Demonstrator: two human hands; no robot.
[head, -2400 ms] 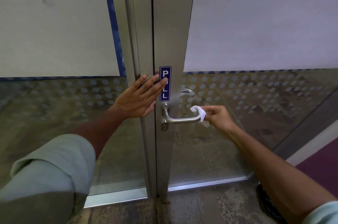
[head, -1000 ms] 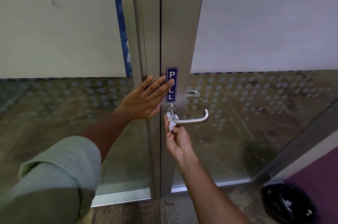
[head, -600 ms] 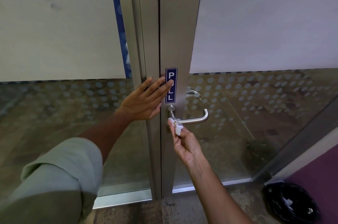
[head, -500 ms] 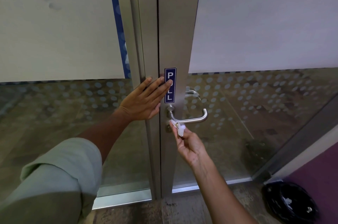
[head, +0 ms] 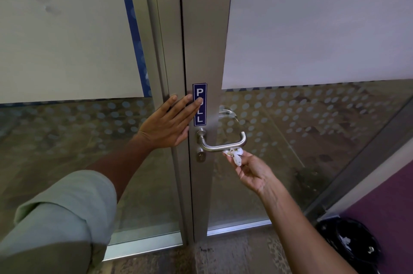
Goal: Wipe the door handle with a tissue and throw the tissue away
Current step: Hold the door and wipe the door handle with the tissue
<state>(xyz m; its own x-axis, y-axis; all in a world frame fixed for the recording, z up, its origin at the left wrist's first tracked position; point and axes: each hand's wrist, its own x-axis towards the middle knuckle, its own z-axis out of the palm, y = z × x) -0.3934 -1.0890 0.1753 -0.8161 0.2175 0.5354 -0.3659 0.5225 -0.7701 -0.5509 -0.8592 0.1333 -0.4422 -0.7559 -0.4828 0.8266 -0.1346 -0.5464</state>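
A brushed-metal lever door handle (head: 220,144) sticks out of the door's metal frame, below a blue PULL sign (head: 199,104). My right hand (head: 253,172) pinches a crumpled white tissue (head: 235,154) in its fingertips and presses it against the underside of the handle's right half. My left hand (head: 168,123) lies flat on the frame to the left of the handle, fingers spread, its fingertips over the sign. A keyhole (head: 200,156) sits just under the handle's base.
A black-lined bin (head: 349,244) with scraps of white paper inside stands on the floor at the lower right, by a purple wall (head: 388,202). Glass panels (head: 312,130) with frosted film and dots flank the frame. A second handle (head: 226,112) shows through the glass.
My right hand has slid the tissue from the handle's base by the frame rightward along its underside to near the bent end. My left hand has stayed flat on the frame.
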